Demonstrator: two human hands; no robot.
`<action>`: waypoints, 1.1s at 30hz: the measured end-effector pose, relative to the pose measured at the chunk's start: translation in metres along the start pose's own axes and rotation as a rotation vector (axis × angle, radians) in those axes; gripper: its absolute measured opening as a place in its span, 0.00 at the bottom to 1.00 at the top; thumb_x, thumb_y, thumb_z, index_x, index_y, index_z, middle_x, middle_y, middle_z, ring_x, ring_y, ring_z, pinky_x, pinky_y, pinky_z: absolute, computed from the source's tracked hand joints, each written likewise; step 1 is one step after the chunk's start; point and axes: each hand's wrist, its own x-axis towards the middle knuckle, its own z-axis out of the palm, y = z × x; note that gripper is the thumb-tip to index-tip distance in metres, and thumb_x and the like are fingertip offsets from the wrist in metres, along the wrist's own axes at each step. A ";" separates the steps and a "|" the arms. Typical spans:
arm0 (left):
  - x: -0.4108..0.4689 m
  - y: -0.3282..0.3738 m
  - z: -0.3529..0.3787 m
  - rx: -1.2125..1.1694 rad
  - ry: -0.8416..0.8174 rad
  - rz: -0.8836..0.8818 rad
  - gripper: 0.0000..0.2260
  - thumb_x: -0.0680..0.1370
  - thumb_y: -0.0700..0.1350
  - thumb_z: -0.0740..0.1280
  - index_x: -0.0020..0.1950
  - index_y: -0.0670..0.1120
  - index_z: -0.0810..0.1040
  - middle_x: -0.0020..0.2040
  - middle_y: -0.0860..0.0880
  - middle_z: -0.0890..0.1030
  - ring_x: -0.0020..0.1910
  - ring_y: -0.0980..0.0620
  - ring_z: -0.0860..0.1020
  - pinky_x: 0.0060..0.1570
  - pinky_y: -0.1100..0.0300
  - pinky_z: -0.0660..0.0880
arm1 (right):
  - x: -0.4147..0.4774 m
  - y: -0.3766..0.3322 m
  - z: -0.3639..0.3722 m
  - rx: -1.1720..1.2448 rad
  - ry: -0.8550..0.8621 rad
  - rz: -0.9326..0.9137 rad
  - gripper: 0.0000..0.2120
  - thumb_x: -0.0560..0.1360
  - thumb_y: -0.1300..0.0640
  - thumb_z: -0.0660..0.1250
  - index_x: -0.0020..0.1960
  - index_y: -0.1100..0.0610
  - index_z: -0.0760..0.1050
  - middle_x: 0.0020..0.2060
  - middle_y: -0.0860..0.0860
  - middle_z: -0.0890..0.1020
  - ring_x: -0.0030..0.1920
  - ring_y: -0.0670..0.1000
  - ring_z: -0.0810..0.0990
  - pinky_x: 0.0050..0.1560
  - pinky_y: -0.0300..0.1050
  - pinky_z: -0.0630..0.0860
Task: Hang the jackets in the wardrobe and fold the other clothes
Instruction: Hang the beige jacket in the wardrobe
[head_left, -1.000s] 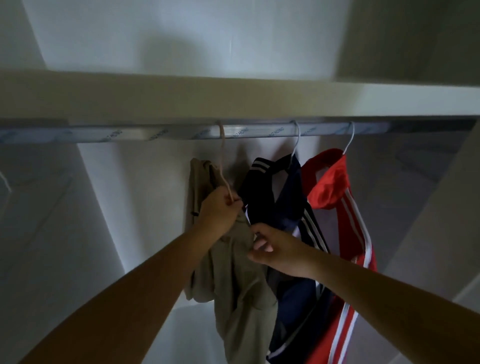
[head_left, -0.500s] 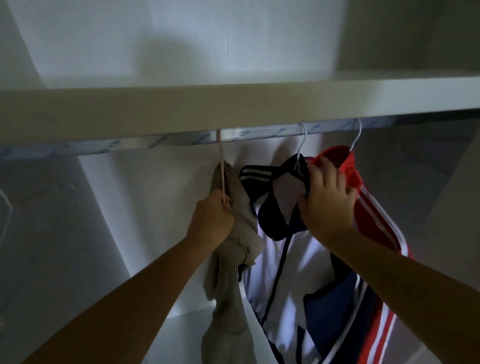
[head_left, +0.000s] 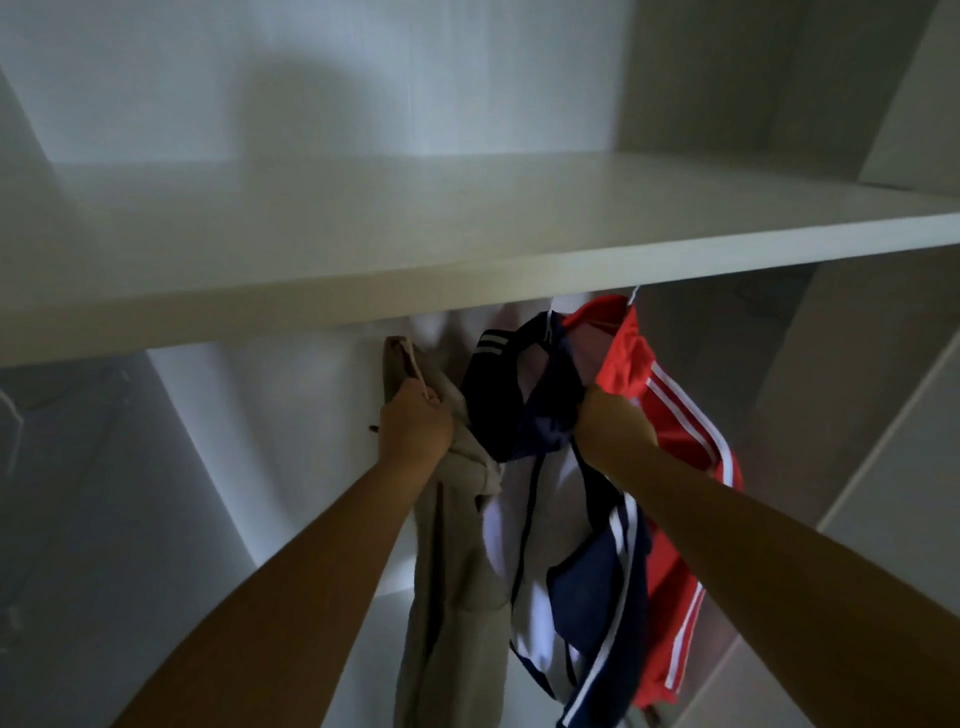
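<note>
Beige jacket (head_left: 452, 571), navy-and-white jacket (head_left: 584, 587), red white-striped jacket (head_left: 670, 431), side by side beneath the wardrobe shelf (head_left: 467, 291)

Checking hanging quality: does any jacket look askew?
Yes. The beige jacket, gripped by the left hand, hangs bunched in a narrow rope, not spread out. The navy jacket, held by the right hand, gapes open.

Inside the wardrobe a shelf (head_left: 467, 244) runs across the top, and three jackets hang in a row just under its front edge. The left jacket (head_left: 457, 571) is furthest left, with the middle jacket (head_left: 587, 587) touching it on the right. The right jacket (head_left: 670, 431) is next over, partly tucked behind the middle one. The left grip (head_left: 415, 431) holds the left jacket near its top. The right grip (head_left: 613, 431) holds the middle jacket's collar, right against the right jacket. The back wall (head_left: 291, 415) sits behind them all.
</note>
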 end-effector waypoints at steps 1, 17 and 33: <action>-0.003 0.000 -0.003 0.025 0.000 -0.010 0.09 0.81 0.41 0.56 0.55 0.38 0.72 0.50 0.40 0.77 0.48 0.44 0.75 0.44 0.57 0.68 | -0.008 0.004 -0.004 0.009 -0.004 -0.013 0.13 0.80 0.60 0.54 0.62 0.62 0.70 0.54 0.61 0.79 0.53 0.62 0.78 0.46 0.49 0.71; -0.387 0.123 0.085 -0.414 -0.422 0.431 0.08 0.78 0.39 0.65 0.54 0.50 0.75 0.50 0.60 0.79 0.51 0.59 0.78 0.50 0.76 0.70 | -0.374 0.222 -0.109 0.654 0.242 0.158 0.13 0.79 0.57 0.62 0.63 0.50 0.72 0.49 0.42 0.79 0.44 0.39 0.78 0.44 0.26 0.72; -0.879 0.286 0.233 -0.614 -1.552 0.710 0.07 0.79 0.38 0.62 0.49 0.48 0.78 0.41 0.53 0.83 0.43 0.58 0.82 0.45 0.68 0.76 | -0.826 0.509 -0.207 0.816 0.947 1.063 0.11 0.78 0.62 0.60 0.50 0.48 0.76 0.45 0.45 0.84 0.43 0.45 0.82 0.43 0.45 0.80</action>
